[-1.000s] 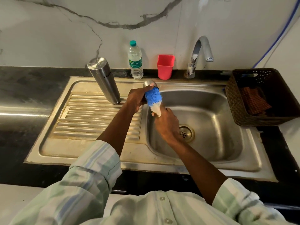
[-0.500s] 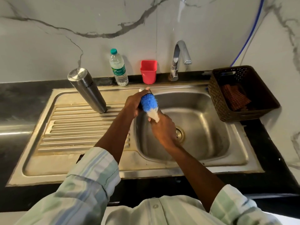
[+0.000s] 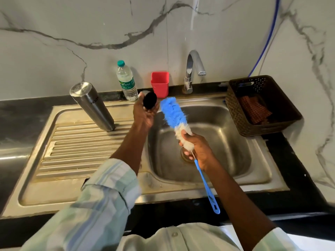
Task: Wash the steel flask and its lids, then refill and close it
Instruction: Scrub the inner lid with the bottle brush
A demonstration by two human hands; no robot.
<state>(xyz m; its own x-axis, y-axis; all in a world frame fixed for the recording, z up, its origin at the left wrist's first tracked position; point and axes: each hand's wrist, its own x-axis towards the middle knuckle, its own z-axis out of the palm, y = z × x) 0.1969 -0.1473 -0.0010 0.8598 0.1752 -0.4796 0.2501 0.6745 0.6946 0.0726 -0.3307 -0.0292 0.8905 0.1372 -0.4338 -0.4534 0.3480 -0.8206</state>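
Your left fingers [image 3: 145, 113] grip a lid [image 3: 149, 102] at frame centre; your right fingers [image 3: 188, 142] clasp the brush [image 3: 174, 113] over the sink [image 3: 235, 156]. Left of centre, the flask [image 3: 92, 105] stands inverted on the drainboard [image 3: 78, 145].

Head cam, looks fwd/down, close over sink [image 3: 208, 193].

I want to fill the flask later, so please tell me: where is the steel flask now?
In the head view the steel flask stands upside down on the draining board, left of the sink basin and left of the plastic water bottle; neither hand touches it.
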